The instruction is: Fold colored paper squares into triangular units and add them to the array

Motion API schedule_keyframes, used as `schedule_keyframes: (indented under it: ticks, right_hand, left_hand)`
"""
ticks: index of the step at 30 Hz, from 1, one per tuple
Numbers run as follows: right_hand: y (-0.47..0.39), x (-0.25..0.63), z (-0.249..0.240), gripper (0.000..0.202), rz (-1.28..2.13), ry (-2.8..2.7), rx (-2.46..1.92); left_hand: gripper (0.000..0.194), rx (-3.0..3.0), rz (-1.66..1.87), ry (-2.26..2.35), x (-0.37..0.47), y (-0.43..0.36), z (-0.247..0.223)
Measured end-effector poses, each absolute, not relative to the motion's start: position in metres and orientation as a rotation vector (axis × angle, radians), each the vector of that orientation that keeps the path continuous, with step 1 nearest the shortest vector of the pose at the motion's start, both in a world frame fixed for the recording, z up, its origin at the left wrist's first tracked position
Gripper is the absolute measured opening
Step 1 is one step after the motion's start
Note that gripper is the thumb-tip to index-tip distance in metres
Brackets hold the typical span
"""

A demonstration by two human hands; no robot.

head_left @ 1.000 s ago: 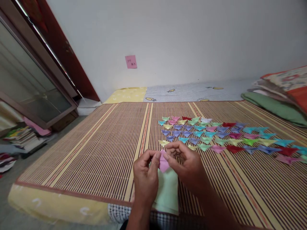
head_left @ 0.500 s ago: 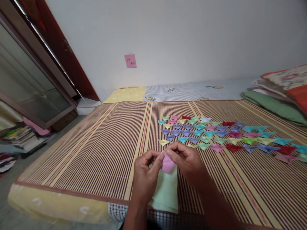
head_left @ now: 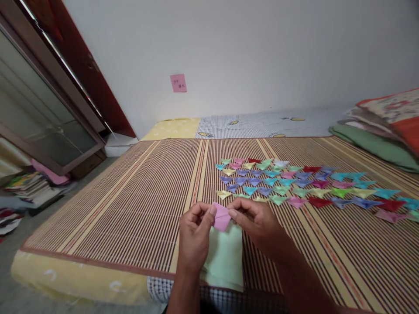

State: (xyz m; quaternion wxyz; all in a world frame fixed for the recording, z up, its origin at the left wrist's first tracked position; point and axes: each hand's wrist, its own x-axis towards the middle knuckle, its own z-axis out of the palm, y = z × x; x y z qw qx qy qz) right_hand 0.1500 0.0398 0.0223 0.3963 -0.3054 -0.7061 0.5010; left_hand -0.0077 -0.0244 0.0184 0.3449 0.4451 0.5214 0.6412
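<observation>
Between my two hands is a small folded pink paper (head_left: 221,217), held up above a pale green cloth (head_left: 225,257). Thumb and fingers of my left hand (head_left: 195,233) pinch its left edge. My right hand (head_left: 258,222) pinches its right corner, fingertips closed on it. Just beyond my hands, rows of small folded paper pieces (head_left: 283,181) in many colours lie on the striped bamboo mat (head_left: 131,196). A yellow folded piece (head_left: 224,195) lies nearest my hands.
The mat covers a bed with patterned bedding (head_left: 81,274). Folded quilts and a pillow (head_left: 386,126) are stacked at the right. A pink note (head_left: 178,83) is stuck on the wall. At the left are a glass-fronted cabinet door (head_left: 42,104) and piled books (head_left: 29,187).
The pink paper has shifted slightly left and tilted. My left hand moved a little left with it, and my right thumb slid to the paper's right corner, widening the space between my hands.
</observation>
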Motion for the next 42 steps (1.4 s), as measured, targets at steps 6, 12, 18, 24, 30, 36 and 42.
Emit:
schedule_keyframes:
  ticks: [6, 12, 18, 24, 30, 36, 42]
  right_hand:
    - [0.037, 0.144, 0.022, 0.015, 1.275, -1.655, -0.759]
    - [0.035, 0.142, 0.025, 0.022, 1.242, -1.61, -0.765]
    - [0.038, 0.145, 0.026, 0.023, 1.192, -1.589, -0.766]
    - [0.035, 0.141, 0.025, 0.024, 1.337, -1.481, -0.745]
    - [0.034, 0.142, 0.027, 0.022, 1.29, -1.418, -0.775]
    - [0.032, 0.137, 0.025, 0.021, 1.287, -1.378, -0.794]
    - [0.034, 0.135, 0.02, 0.023, 1.289, -1.413, -0.75]
  left_hand:
    - [0.03, 1.422, 1.531, 1.512, 0.003, -0.027, 0.024]
    - [0.019, 1.377, 1.454, 1.404, 0.005, -0.027, 0.024]
    - [0.021, 1.234, 1.517, 1.298, 0.0, -0.025, 0.02]
    - [0.026, 1.156, 1.581, 1.261, 0.002, -0.024, 0.021]
    - [0.024, 1.106, 1.567, 1.209, 0.001, -0.022, 0.021]
    - [0.023, 1.052, 1.584, 1.174, 0.003, -0.02, 0.016]
    - [0.023, 1.084, 1.61, 1.135, 0.002, -0.022, 0.016]
